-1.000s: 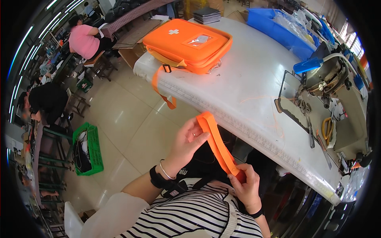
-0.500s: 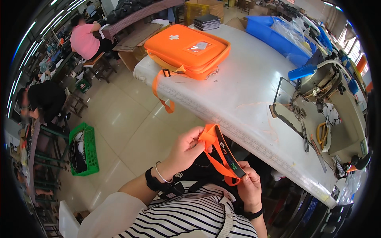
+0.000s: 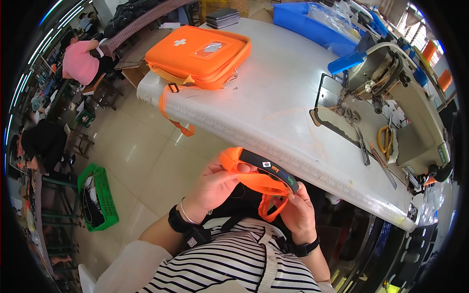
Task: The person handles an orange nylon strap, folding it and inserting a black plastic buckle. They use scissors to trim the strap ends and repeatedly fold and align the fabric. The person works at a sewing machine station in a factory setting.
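- Workshop floor stretches off to the left of the frame, pale and shiny, with a green crate (image 3: 97, 198) at lower left and a person in a pink top (image 3: 80, 61) seated at upper left.
- Across the middle runs a long white worktable (image 3: 273, 93); an orange zip case (image 3: 198, 53) with a white cross lies near its upper-left end, one strap end hanging over the edge.
- At the right of the frame sits an industrial sewing machine (image 3: 391, 83), and a blue tray (image 3: 317, 22) stands along the table's top edge.
- Low in the centre, in front of the table edge, the orange strap (image 3: 254, 178) with its black padded sleeve (image 3: 268, 171) is held just above the person's striped shirt.
- The left hand (image 3: 215, 188) is curled around the strap's left end, thumb pressed on top.
- The right hand (image 3: 298, 215) pinches the lower loop between thumb and fingertips.
- A second ago the strap was stretched out long and flat between the hands; now it is folded into a loop and the black sleeve faces up.
- To my eye, that means the strap has been doubled over and gathered close for handling.
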`<action>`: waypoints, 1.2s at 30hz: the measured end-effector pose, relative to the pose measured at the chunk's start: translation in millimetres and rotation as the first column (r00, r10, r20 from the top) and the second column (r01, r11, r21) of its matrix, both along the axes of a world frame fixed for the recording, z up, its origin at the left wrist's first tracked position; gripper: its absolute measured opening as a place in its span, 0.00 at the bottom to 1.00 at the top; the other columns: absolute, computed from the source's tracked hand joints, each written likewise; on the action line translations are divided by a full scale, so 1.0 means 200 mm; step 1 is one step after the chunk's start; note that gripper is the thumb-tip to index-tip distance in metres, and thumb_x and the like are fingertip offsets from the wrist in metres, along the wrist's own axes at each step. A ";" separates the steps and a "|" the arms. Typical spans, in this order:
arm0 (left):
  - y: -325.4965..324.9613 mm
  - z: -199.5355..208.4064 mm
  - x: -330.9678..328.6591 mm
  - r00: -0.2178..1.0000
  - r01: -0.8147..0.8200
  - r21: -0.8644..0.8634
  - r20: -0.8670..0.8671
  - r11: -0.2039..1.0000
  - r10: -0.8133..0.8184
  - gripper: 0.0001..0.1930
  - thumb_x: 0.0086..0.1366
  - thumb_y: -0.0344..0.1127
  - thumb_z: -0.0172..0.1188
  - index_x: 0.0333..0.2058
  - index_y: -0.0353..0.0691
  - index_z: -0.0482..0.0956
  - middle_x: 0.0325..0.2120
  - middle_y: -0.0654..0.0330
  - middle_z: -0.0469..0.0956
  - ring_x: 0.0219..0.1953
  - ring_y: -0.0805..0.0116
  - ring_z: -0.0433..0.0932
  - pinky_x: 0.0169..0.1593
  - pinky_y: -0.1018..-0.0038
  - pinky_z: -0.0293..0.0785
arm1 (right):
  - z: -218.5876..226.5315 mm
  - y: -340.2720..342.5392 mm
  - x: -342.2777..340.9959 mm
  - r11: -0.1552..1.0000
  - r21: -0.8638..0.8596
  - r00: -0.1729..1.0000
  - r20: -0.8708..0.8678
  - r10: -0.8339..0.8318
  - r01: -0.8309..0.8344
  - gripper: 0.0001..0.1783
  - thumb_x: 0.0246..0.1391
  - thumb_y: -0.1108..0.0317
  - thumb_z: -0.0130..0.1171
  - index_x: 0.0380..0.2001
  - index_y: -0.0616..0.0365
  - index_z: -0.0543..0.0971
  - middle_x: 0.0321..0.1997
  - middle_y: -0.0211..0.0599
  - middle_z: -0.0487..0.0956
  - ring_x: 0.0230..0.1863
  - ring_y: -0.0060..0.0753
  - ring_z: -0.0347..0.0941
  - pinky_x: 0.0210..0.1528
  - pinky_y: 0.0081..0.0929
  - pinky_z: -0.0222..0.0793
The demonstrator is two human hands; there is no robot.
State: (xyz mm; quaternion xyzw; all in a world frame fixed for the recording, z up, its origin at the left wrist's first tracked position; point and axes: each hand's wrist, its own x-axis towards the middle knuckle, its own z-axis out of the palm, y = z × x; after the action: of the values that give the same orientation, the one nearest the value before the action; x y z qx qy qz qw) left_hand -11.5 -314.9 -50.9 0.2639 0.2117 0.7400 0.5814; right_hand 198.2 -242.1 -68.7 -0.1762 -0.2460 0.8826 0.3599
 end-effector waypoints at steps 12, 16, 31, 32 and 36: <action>-0.02 0.03 -0.02 0.955 0.145 -0.092 0.275 0.985 -0.115 0.13 0.69 0.41 0.40 0.32 0.42 0.70 0.19 0.67 0.65 0.20 0.77 0.62 0.33 0.78 0.61 | 0.00 0.05 -0.02 0.991 -0.044 0.982 -0.147 0.118 -0.126 0.09 0.54 0.75 0.53 0.39 0.58 0.78 0.44 0.39 0.78 0.47 0.37 0.72 0.54 0.35 0.66; -0.03 -0.05 -0.03 0.961 0.214 -0.195 0.220 0.957 -0.169 0.21 0.72 0.52 0.37 0.27 0.44 0.68 0.14 0.71 0.62 0.14 0.82 0.57 0.27 0.81 0.57 | 0.00 0.05 -0.03 0.986 -0.006 0.949 -0.270 0.162 -0.169 0.07 0.54 0.71 0.54 0.37 0.59 0.77 0.41 0.43 0.78 0.50 0.40 0.70 0.57 0.35 0.61; -0.01 0.09 -0.21 0.978 -0.146 -0.239 -0.180 0.960 0.104 0.29 0.70 0.58 0.36 0.19 0.40 0.64 0.14 0.63 0.65 0.20 0.72 0.66 0.26 0.78 0.60 | 0.13 0.08 -0.02 0.493 0.689 0.827 0.549 0.125 -0.532 0.09 0.46 0.71 0.67 0.24 0.60 0.75 0.38 0.35 0.69 0.41 0.32 0.68 0.44 0.26 0.67; -0.01 0.07 -0.27 0.954 0.074 -0.065 -0.287 0.995 -0.090 0.29 0.70 0.58 0.36 0.20 0.38 0.65 0.15 0.62 0.66 0.21 0.71 0.67 0.26 0.78 0.61 | 0.17 0.08 -0.01 0.424 0.692 0.796 0.590 0.135 -0.584 0.09 0.45 0.71 0.67 0.25 0.60 0.76 0.38 0.35 0.70 0.41 0.33 0.69 0.43 0.26 0.67; 0.00 0.13 -0.30 0.923 0.056 -0.133 -0.371 0.990 -0.103 0.29 0.69 0.59 0.38 0.28 0.34 0.69 0.22 0.63 0.69 0.26 0.76 0.70 0.32 0.83 0.66 | 0.14 0.06 -0.03 0.138 0.742 0.753 0.654 0.070 -0.656 0.17 0.43 0.71 0.66 0.40 0.55 0.78 0.45 0.40 0.73 0.44 0.40 0.72 0.46 0.29 0.69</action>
State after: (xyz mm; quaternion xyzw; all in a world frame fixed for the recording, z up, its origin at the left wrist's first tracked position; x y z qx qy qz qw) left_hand -71.6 -315.9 -24.9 0.3742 0.3526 0.6371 0.5742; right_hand 191.3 -230.6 -40.5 -0.0594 -0.8418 0.5305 0.0799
